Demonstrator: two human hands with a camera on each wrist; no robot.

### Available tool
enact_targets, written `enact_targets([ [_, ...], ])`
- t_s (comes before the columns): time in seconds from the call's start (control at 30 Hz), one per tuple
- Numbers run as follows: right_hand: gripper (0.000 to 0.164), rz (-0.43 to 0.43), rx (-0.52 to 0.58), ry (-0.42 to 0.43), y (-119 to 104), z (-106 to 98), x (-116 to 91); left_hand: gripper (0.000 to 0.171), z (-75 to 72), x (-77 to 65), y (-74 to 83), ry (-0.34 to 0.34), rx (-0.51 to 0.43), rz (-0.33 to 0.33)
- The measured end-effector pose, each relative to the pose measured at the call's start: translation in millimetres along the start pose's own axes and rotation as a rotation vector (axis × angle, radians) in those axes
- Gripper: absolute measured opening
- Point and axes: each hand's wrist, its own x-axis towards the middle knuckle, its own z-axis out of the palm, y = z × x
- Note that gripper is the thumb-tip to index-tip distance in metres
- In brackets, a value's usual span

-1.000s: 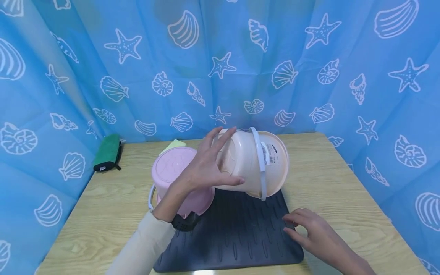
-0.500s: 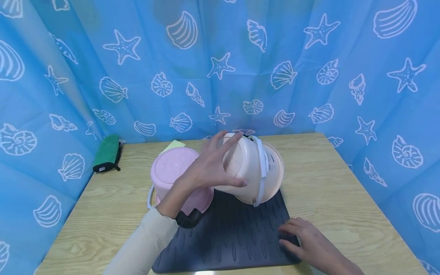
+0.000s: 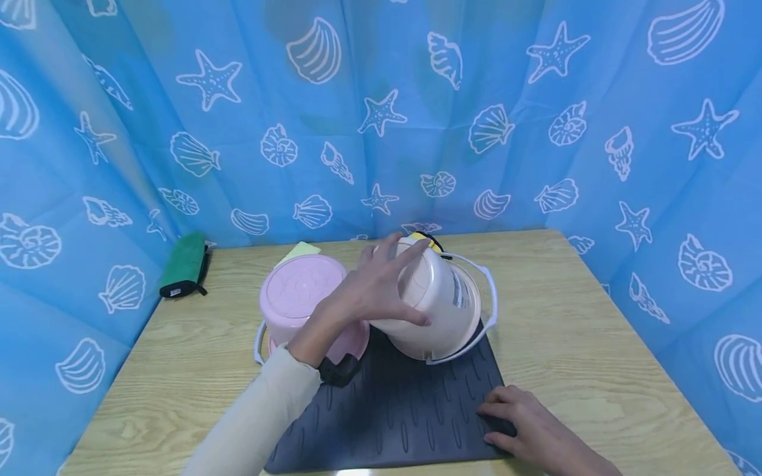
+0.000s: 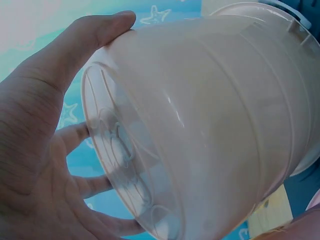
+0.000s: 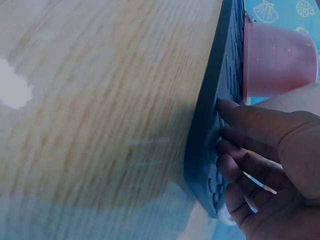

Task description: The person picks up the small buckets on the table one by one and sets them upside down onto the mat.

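Observation:
A cream bucket (image 3: 443, 311), tilted with its mouth down and to the right, leans over the dark ribbed mat (image 3: 411, 410). My left hand (image 3: 378, 284) grips it round the base, thumb on the near side and fingers on the far side; the left wrist view shows the ridged bottom (image 4: 122, 150). Its pale handle hangs out to the right. Beside it a pink bucket (image 3: 300, 291) stands upside down on the mat. My right hand (image 3: 520, 420) rests at the mat's right edge, and in the right wrist view its loosely bent fingertips (image 5: 227, 165) touch the mat's ribbed top.
A green pouch (image 3: 184, 268) lies at the left back corner of the wooden table (image 3: 571, 297). Behind the pink bucket a pale yellow-green piece (image 3: 303, 249) shows. A yellow and black object (image 3: 427, 243) peeks out behind the cream bucket. A blue shell-print curtain (image 3: 381, 165) surrounds the table.
The cream bucket has come down and tipped further mouth-down in my left hand, its handle swinging right. The yellow object behind came into sight. My right hand moved slightly left onto the mat's edge.

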Motion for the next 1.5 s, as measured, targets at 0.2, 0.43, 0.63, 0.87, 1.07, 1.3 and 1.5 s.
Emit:
enact_targets([
  [0.2,0.028,0.023,0.007,-0.012,0,1,0,0.119,-5.0,4.7,0.9,-0.023,-0.003,-0.006],
  [0.43,0.026,-0.011,-0.002,0.029,1,3,-1,0.117,-12.3,10.2,3.8,-0.063,0.001,-0.033],
  [0.63,0.026,0.026,-0.01,-0.003,0,3,-2,0.115,-13.4,13.4,4.5,-0.096,-0.001,-0.042],
  [0.87,0.025,0.01,-0.007,0.012,1,4,-1,0.114,-9.3,17.7,5.4,-0.117,0.01,-0.051],
  [1.07,0.025,0.004,0.006,0.022,2,4,-1,0.114,-8.2,23.6,8.7,-0.155,0.019,-0.04],
  [1.3,0.024,-0.047,0.009,0.061,4,6,0,0.113,-5.7,30.8,13.6,-0.198,0.053,-0.082],
  [1.5,0.025,-0.102,0.006,0.114,6,8,0,0.113,-3.4,35.2,17.9,-0.216,0.069,-0.125],
])
